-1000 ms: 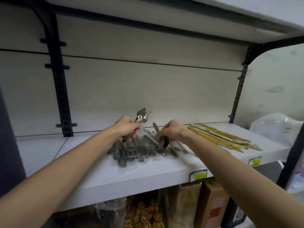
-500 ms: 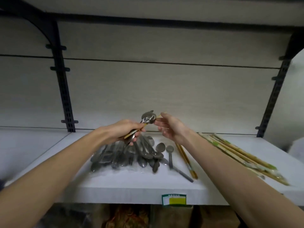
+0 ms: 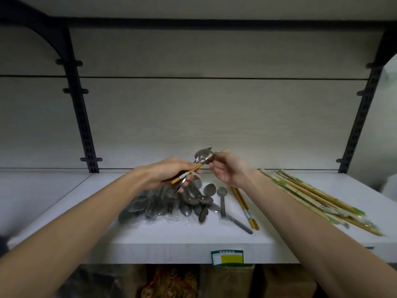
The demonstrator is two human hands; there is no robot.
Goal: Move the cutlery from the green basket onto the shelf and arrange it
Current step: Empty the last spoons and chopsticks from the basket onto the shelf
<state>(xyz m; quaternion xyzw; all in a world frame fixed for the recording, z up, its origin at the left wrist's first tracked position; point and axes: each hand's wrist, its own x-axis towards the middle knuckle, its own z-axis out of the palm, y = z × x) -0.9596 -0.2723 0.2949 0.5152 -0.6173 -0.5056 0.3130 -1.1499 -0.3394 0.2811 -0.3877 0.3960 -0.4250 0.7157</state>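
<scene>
Nearest to us, on the front edge of the shelf (image 3: 133, 252), sits a green and yellow price tag (image 3: 227, 257); its print is too small to read. Below it, bagged goods show no legible brand.

On the shelf board, a heap of spoons (image 3: 171, 203) lies partly in clear wrap, their long axes running front to back. Just right of it lie a grey-handled spoon (image 3: 223, 203), then a pair of chopsticks (image 3: 245, 206) with a pale band whose writing we cannot read. Well to the right is a spread of wrapped chopsticks (image 3: 311, 196), angled from back-left to front-right; the wrapper marks are illegible.

Above the heap, our left hand (image 3: 167, 175) grips a mixed bundle (image 3: 193, 168) of spoons and one chopstick, fingers curled round the handles. The bundle's long axis runs from lower left to upper right, bowls up.

Our right hand (image 3: 229, 171) is at the bowl end, fingertips touching the top spoon, fingers half curled; we cannot tell if they pinch it. It is the hand nearer the bowls, so we judge it pulls a piece out up and to the right.

The green basket is not in view.
</scene>
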